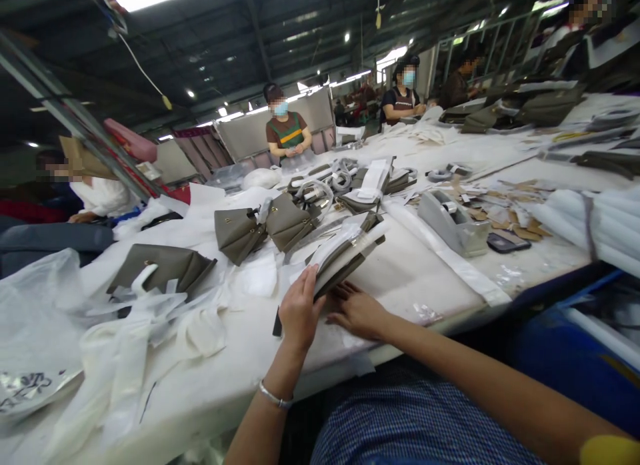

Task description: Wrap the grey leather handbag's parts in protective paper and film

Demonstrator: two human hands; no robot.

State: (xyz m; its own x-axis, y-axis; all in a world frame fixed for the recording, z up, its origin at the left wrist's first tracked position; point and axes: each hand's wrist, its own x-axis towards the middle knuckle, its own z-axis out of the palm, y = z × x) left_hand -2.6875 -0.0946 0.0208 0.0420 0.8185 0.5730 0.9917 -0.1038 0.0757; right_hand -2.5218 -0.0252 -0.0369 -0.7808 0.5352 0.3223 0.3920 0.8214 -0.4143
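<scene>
An olive-grey handbag (345,268) lies tilted on its side at the table's near middle, with white wrapping along its upper face. My left hand (300,303) grips the near end of this bag, thumb on one side and fingers on the other. Close by on the right, my right hand (359,310) rests low over the table, fingers apart, at the bag's lower edge; whether the fingertips touch it I cannot tell. A dark strip (277,323) sticks out beside my left wrist. Farther left sit similar bags (239,233) and another one with white wrapping (160,268).
A grey tape dispenser (453,225) and a phone (508,243) stand to the right, near scattered brown card pieces (505,201). White foam strips (115,358) and a clear plastic bag (40,325) cover the left. Co-workers (289,128) are across the white table (415,278).
</scene>
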